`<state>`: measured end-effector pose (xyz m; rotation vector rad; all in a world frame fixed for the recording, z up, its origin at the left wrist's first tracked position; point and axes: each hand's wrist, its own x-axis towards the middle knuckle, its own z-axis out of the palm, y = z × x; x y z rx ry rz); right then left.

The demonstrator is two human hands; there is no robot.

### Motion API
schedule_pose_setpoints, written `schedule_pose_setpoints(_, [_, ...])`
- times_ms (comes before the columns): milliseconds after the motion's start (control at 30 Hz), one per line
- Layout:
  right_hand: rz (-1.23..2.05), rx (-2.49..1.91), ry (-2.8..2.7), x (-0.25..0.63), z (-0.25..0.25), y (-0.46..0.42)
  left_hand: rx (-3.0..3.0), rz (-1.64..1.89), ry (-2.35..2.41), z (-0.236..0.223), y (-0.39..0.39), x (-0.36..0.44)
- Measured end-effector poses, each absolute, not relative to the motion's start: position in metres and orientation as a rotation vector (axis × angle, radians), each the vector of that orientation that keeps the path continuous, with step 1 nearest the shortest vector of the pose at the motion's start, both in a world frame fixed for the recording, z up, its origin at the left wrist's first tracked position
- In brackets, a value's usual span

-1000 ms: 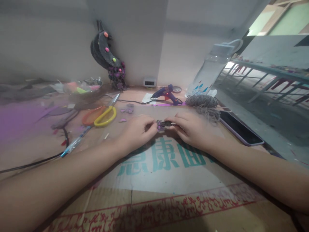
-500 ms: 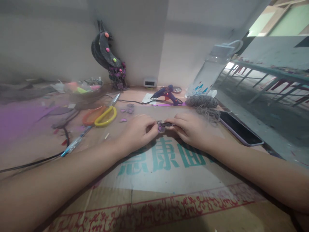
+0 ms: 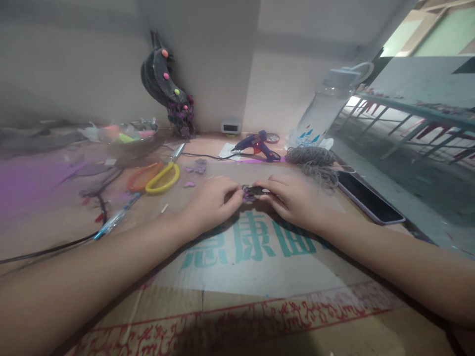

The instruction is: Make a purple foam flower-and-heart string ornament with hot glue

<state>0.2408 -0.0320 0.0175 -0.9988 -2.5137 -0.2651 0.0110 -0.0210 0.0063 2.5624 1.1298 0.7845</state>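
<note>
A pale wall (image 3: 208,29) fills the upper part of the frame, and a cardboard surface (image 3: 237,279) spreads across the lower part, its green characters (image 3: 254,237) partly covered by the hands and arms. Both forearms (image 3: 111,267) are cut off at the frame's side edges.

In the centre, the left hand (image 3: 217,200) pinches a small purple piece (image 3: 246,196) between thumb and forefinger; the fingertips hide its left end, and its full shape is too small to make out. The right hand (image 3: 293,198) closes narrowly on a slim dark item (image 3: 256,191), whose rear is lost among the fingers. Its front end lies at the purple piece — whether touching or only overlapping in view, I cannot tell.

Left of centre, a few loose purple pieces (image 3: 201,166) lie beyond the left hand, near scissors (image 3: 176,172) with orange and yellow loops. At the left edge a purple blur (image 3: 29,183) swallows the detail, and the contents of the bowl (image 3: 128,143) above it are smeared.

A glue gun (image 3: 260,146) lies centre-right; farther right, grey yarn (image 3: 311,155) partly hides the base of a bottle (image 3: 322,109) — its outline is soft — and a phone (image 3: 373,199) lies just beside.
</note>
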Motion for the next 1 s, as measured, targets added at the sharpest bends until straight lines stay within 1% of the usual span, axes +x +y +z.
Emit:
schedule_pose_setpoints(267, [-0.264, -0.931, -2.521, 0.241, 0.015, -0.03, 2.566, 0.772, 1.127, 0.008, -0.023, 0.012])
schedule_pose_setpoints(467, [-0.278, -0.996, -2.577, 0.239, 0.024, -0.035, 2.554, 0.773, 1.116, 0.009, -0.023, 0.012])
schedule_pose_setpoints(700, [-0.276, -0.939, -2.513, 0.242, 0.01, -0.028, 2.576, 0.803, 1.104, 0.006, -0.022, 0.012])
schedule_pose_setpoints(1000, [-0.253, -0.944, -2.508, 0.241, 0.012, -0.029, 2.577, 0.797, 1.094, 0.005, -0.022, 0.012])
